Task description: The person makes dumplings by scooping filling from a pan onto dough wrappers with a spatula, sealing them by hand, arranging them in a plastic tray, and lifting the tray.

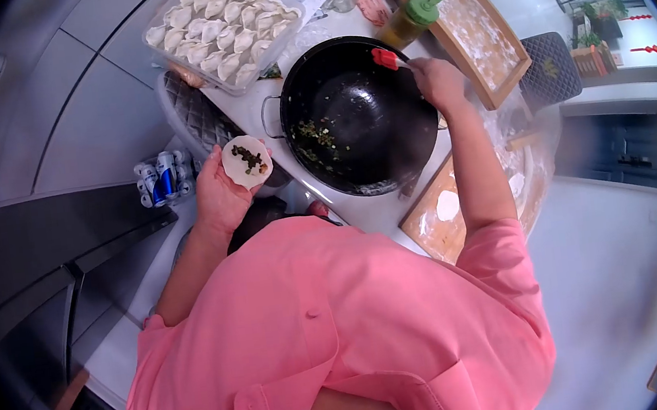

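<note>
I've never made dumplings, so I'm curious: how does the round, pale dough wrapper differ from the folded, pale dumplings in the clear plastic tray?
The round, pale dough wrapper lies open with dark green filling showing; the folded dumplings are closed. The wrapper is held alone in the left hand; the dumplings sit together in the clear plastic tray. Both are pale dough.

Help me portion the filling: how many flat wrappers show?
3: one in the left hand, one on the board left of the right forearm, one apparently right of it. More may be hidden.
</note>
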A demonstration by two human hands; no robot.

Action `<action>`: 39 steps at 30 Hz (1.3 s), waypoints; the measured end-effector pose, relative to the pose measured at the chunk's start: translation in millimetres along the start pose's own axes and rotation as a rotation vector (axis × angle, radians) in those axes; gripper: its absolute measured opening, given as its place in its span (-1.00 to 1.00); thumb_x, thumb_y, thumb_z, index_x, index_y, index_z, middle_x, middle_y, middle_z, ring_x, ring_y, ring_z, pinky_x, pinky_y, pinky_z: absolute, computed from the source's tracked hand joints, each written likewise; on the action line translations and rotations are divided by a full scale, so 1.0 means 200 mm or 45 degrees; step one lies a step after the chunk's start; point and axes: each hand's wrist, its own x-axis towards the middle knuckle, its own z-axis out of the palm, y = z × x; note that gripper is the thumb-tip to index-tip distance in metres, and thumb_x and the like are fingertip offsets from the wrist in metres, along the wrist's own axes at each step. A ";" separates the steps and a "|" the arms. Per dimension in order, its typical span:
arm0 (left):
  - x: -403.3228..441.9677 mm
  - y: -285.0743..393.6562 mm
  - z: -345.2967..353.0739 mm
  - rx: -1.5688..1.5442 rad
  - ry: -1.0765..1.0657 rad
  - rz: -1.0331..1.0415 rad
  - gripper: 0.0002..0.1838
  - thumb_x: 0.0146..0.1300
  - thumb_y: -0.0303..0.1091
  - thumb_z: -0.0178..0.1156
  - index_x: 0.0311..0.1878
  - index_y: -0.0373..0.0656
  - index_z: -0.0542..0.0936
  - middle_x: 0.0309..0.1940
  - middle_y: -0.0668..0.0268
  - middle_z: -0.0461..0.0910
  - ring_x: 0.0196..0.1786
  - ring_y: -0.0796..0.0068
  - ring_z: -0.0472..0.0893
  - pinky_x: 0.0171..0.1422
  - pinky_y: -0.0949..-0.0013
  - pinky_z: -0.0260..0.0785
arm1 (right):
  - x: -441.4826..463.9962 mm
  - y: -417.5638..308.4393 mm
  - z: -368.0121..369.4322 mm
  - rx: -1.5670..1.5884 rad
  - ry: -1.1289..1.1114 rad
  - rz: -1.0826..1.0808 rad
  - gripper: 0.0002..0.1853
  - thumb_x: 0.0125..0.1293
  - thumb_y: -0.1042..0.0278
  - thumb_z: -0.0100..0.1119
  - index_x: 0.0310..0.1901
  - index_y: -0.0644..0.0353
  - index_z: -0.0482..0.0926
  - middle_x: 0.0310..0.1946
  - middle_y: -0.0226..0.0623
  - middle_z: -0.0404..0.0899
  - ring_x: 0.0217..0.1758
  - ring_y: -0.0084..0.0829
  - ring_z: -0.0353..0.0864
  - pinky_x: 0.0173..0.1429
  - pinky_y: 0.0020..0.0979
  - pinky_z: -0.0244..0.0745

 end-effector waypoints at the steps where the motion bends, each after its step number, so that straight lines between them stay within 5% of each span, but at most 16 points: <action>1: 0.00 0.00 0.00 0.001 0.004 0.001 -0.47 0.44 -0.06 -0.31 0.17 -0.36 0.33 0.12 -0.02 0.44 0.18 0.01 0.44 0.29 0.04 0.26 | 0.02 -0.03 0.04 -0.029 0.039 -0.038 -0.75 0.25 0.25 -0.02 -0.16 -0.02 0.65 -0.36 -0.14 0.63 -0.27 -0.09 0.62 -0.16 -0.14 0.48; 3: 0.00 0.00 0.00 0.017 0.001 -0.007 -0.47 0.44 -0.07 -0.31 0.17 -0.35 0.33 0.12 -0.02 0.44 0.18 0.02 0.44 0.29 0.05 0.26 | 0.04 -0.17 0.06 -0.038 0.011 -0.097 -0.77 0.24 0.29 -0.04 -0.18 -0.03 0.63 -0.34 -0.18 0.64 -0.25 -0.12 0.63 -0.17 -0.12 0.47; 7: 0.01 0.00 0.00 -0.001 -0.021 -0.020 -0.48 0.44 -0.07 -0.32 0.16 -0.35 0.33 0.11 -0.01 0.44 0.18 0.02 0.44 0.29 0.05 0.26 | -0.01 -0.34 0.20 0.054 -0.022 -0.660 -0.84 0.17 0.34 0.04 -0.26 -0.03 0.62 -0.41 -0.24 0.57 -0.27 -0.18 0.60 -0.21 -0.19 0.50; 10: 0.02 0.00 -0.01 -0.016 -0.022 -0.021 -0.48 0.44 -0.08 -0.31 0.16 -0.36 0.33 0.11 -0.02 0.44 0.18 0.01 0.44 0.29 0.05 0.26 | -0.10 -0.30 0.15 0.213 -0.005 -0.695 -0.86 0.15 0.35 0.06 -0.29 0.00 0.62 -0.39 -0.24 0.59 -0.28 -0.16 0.60 -0.22 -0.18 0.49; 17: 0.00 0.02 -0.02 -0.015 -0.023 0.002 -0.48 0.43 -0.08 -0.28 0.15 -0.36 0.35 0.12 -0.02 0.44 0.19 0.00 0.43 0.29 0.05 0.26 | -0.14 0.03 -0.03 -0.155 -0.181 0.052 -0.75 0.24 0.32 -0.11 -0.33 0.07 0.64 -0.35 -0.14 0.63 -0.22 -0.10 0.63 -0.18 -0.16 0.51; 21: 0.00 0.02 -0.01 -0.022 -0.014 0.003 -0.48 0.43 -0.07 -0.28 0.15 -0.36 0.36 0.11 -0.02 0.44 0.19 0.01 0.43 0.29 0.05 0.25 | -0.08 0.00 0.12 -0.239 -0.189 0.105 -0.78 0.20 0.27 0.01 -0.18 -0.04 0.65 -0.36 -0.14 0.62 -0.23 -0.13 0.62 -0.14 -0.15 0.50; 26: 0.00 0.02 0.01 0.010 -0.006 0.014 -0.47 0.43 -0.07 -0.28 0.15 -0.36 0.36 0.11 -0.02 0.45 0.18 0.01 0.44 0.29 0.05 0.25 | -0.07 -0.22 0.25 0.035 -0.252 -0.252 -0.82 0.16 0.34 0.02 -0.32 0.05 0.64 -0.41 -0.12 0.62 -0.27 -0.12 0.63 -0.18 -0.14 0.51; 30: -0.01 0.02 -0.02 0.007 -0.016 0.021 -0.47 0.43 -0.07 -0.28 0.15 -0.37 0.35 0.10 -0.03 0.45 0.18 0.01 0.44 0.30 0.05 0.25 | -0.16 -0.27 0.25 0.230 -0.271 -0.569 -0.81 0.20 0.27 0.06 -0.22 -0.04 0.66 -0.39 -0.17 0.62 -0.26 -0.14 0.61 -0.15 -0.18 0.49; 39: -0.02 0.02 -0.03 -0.024 -0.021 0.002 -0.47 0.42 -0.08 -0.27 0.14 -0.38 0.36 0.11 -0.04 0.44 0.18 0.00 0.44 0.30 0.06 0.25 | 0.02 -0.07 0.15 -0.031 -0.084 -0.094 -0.78 0.22 0.29 -0.05 -0.30 0.03 0.64 -0.37 -0.14 0.63 -0.24 -0.11 0.62 -0.17 -0.13 0.50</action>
